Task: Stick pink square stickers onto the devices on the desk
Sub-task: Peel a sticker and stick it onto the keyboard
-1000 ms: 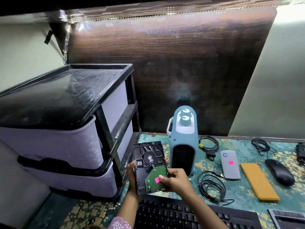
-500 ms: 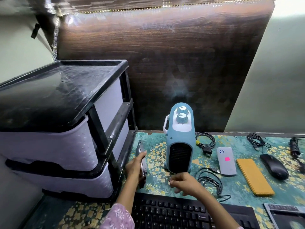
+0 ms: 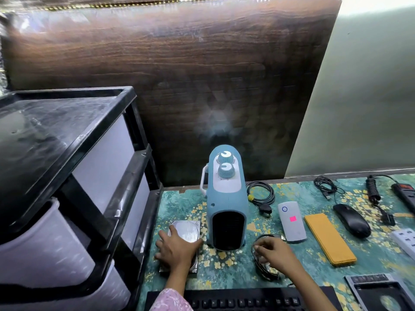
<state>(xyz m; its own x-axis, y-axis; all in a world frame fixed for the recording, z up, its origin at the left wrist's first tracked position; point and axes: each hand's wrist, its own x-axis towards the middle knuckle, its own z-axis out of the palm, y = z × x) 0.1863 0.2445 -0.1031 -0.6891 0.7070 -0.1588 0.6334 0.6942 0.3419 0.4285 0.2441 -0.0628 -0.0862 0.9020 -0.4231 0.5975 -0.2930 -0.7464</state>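
A hard drive (image 3: 187, 230) lies flat on the desk, silver face up, left of a blue heater (image 3: 226, 198). My left hand (image 3: 177, 249) rests on its near half, fingers spread. My right hand (image 3: 275, 253) hovers over a coiled black cable (image 3: 262, 265) right of the heater, fingers loosely curled; whether it grips the cable is unclear. A white device (image 3: 292, 222) carries a pink square sticker (image 3: 292, 219). An orange case (image 3: 329, 239) and a black mouse (image 3: 351, 219) lie farther right, with no sticker visible on them.
A black-and-white drawer unit (image 3: 67, 176) stands against the desk's left side. A black keyboard (image 3: 242, 300) runs along the near edge. Cables (image 3: 261, 194), a power strip (image 3: 404, 195), a white socket strip (image 3: 404, 240) and a drive tray (image 3: 381, 292) lie at the right.
The hard drive, held up in both hands with a pink sticker on its circuit board, has been turned over and laid flat on the desk. My right hand moved right to the cable.
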